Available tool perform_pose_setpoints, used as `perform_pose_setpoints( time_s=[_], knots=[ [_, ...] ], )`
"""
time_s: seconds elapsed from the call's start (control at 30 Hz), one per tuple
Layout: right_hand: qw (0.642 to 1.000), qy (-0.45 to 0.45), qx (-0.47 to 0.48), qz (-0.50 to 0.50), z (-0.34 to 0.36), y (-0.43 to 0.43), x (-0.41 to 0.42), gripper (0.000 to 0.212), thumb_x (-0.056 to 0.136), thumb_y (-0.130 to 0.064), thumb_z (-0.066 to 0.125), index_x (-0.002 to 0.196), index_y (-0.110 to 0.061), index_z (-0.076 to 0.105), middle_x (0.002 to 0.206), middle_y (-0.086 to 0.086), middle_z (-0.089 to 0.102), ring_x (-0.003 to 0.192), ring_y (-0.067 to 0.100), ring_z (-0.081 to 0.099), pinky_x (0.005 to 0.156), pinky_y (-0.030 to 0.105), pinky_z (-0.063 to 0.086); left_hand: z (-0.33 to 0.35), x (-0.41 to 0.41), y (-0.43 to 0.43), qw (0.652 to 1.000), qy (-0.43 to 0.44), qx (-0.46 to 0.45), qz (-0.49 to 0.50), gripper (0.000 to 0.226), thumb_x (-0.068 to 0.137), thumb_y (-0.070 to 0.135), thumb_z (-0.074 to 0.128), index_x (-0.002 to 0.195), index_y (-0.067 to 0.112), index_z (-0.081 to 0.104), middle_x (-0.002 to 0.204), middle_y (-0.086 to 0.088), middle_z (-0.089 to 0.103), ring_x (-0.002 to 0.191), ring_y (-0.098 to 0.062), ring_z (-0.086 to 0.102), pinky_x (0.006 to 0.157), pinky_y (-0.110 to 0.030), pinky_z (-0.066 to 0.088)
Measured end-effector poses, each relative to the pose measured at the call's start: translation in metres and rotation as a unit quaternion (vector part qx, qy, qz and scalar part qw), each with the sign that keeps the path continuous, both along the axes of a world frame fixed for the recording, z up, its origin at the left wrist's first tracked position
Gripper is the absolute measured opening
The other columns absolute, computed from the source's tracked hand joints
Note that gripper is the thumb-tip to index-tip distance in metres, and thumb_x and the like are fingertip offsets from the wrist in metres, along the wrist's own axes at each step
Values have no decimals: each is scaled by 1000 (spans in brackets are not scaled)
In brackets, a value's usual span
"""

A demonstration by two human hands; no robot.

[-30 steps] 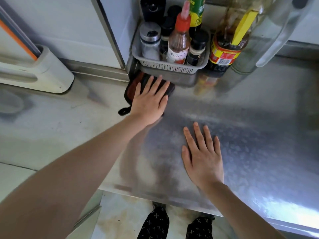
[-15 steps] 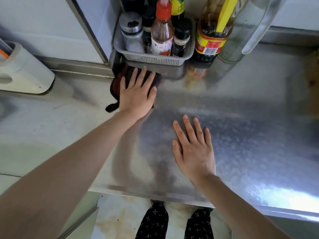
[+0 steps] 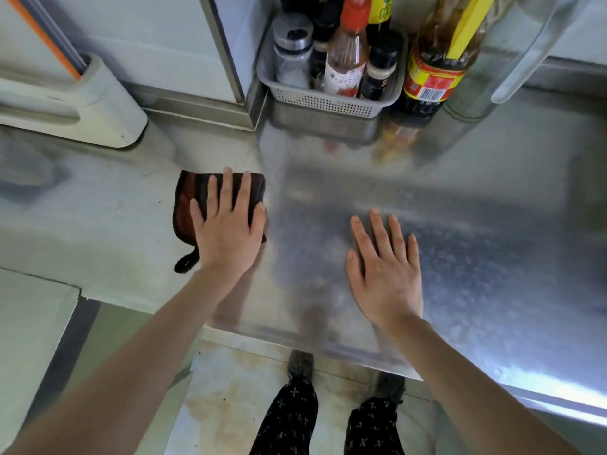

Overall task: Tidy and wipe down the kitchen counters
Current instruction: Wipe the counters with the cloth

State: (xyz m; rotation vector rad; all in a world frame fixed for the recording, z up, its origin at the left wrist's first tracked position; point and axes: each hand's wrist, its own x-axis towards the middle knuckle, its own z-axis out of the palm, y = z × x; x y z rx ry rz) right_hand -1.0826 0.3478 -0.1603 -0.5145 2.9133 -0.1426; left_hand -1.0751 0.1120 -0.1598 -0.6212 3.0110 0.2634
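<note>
Steel desk (image 3: 492,257) | dark red cloth (image 3: 193,195) front-left of condiment basket (image 3: 328,103) | left grip (image 3: 230,234) flat, fingers straight, pressing cloth | right grip (image 3: 386,277) spread flat on desk, holding nothing

Cloth (image 3: 188,205): pulled back from under the basket (image 3: 328,105), where it was tucked a second ago, and now well clear of it.
Left hand (image 3: 230,234): drawn back toward the person together with the cloth, and carried slightly leftward across the worktop (image 3: 476,231).
Gap: a strip of bare steel has been opened up between the cloth's far edge and the basket.
Loop (image 3: 185,262): dragged along behind, now brought near the worktop's front edge.
</note>
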Motion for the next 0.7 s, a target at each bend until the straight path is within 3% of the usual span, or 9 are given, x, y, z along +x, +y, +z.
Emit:
perform_pose_setpoints(
  time_s=[0.23,0.3,0.4,0.53,0.63,0.7],
  knots=[
    [1000,-25,-17,1,4,-1,-2,56,95,-46,13,148,-29,17,158,1,12,145,24,4,115,44,2,0,97,52,985,-26,-14,-170,53,96,43,20,144,23,29,152,-5,26,139,-26,25,107,-52,25],
    [998,-54,-42,-10,8,-6,-5,57,93,-47,12,148,-32,13,159,-2,5,145,24,-4,114,44,-4,-1,96,35,989,-21,-17,-148,52,95,43,22,143,24,30,152,-4,28,138,-26,26,106,-51,26],
    [996,-54,-59,33,15,-37,-18,52,98,-41,21,149,-31,13,159,-1,-3,145,26,-10,113,44,-10,-1,71,-10,999,-11,-18,-40,54,93,45,19,143,26,28,152,-3,26,139,-26,24,106,-52,25],
    [991,-28,-78,108,12,-110,-55,51,99,-36,26,148,-25,18,159,1,1,145,25,-4,115,44,-5,-3,31,-50,997,1,-14,75,57,92,45,15,146,27,18,155,-2,17,142,-24,13,109,-53,15],
    [992,-22,-34,122,3,-138,-70,53,99,-37,16,150,-24,9,159,1,-1,145,24,-4,117,47,1,-6,21,-44,997,15,-29,70,55,94,42,19,146,25,20,154,-5,19,142,-27,16,108,-55,17],
    [992,-20,-13,121,0,-141,-71,54,98,-38,11,150,-25,4,159,1,-2,145,24,-5,117,47,1,-5,25,-46,999,21,-36,-13,53,94,42,23,144,23,27,153,-5,25,140,-28,23,106,-55,23]
  ],
)
